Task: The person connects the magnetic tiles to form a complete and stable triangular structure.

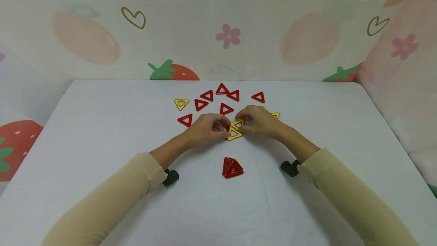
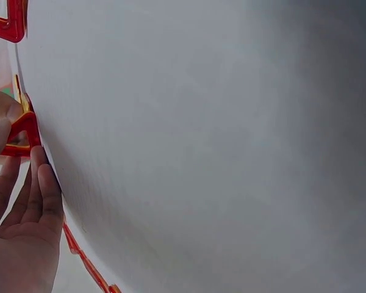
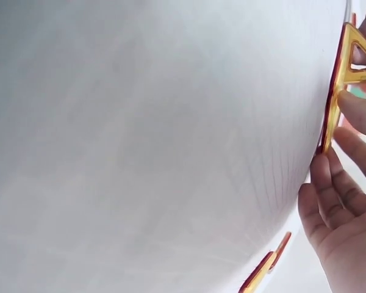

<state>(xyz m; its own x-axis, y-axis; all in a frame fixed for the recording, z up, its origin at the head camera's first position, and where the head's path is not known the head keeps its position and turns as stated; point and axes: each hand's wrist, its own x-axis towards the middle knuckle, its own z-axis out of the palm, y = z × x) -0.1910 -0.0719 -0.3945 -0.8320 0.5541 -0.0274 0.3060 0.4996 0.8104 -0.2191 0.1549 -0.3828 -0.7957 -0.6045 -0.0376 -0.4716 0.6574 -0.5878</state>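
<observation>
Two yellow triangle frame tiles sit between my hands in the head view: a lower one [image 1: 235, 138] lying flat-looking and an upper one [image 1: 238, 121] touching it. My left hand [image 1: 206, 129] pinches a red triangle tile [image 2: 32, 131] that stands upright in the left wrist view. From the other side, my right hand [image 1: 261, 120] has its thumb and fingers on the yellow tile [image 3: 332, 116], which lies against a dark red edge in the right wrist view. Nearer to me stands a small red pyramid of tiles [image 1: 234, 174] with a yellow edge behind. How the held tiles join is partly hidden.
Several red triangle tiles [image 1: 226, 105] lie scattered beyond my hands, one [image 1: 185, 116] just past my left hand. A yellow tile [image 1: 181, 100] rests at the back left; another [image 1: 277, 114] shows partly behind my right hand. The white table [image 1: 119, 124] ends at a printed cloth backdrop.
</observation>
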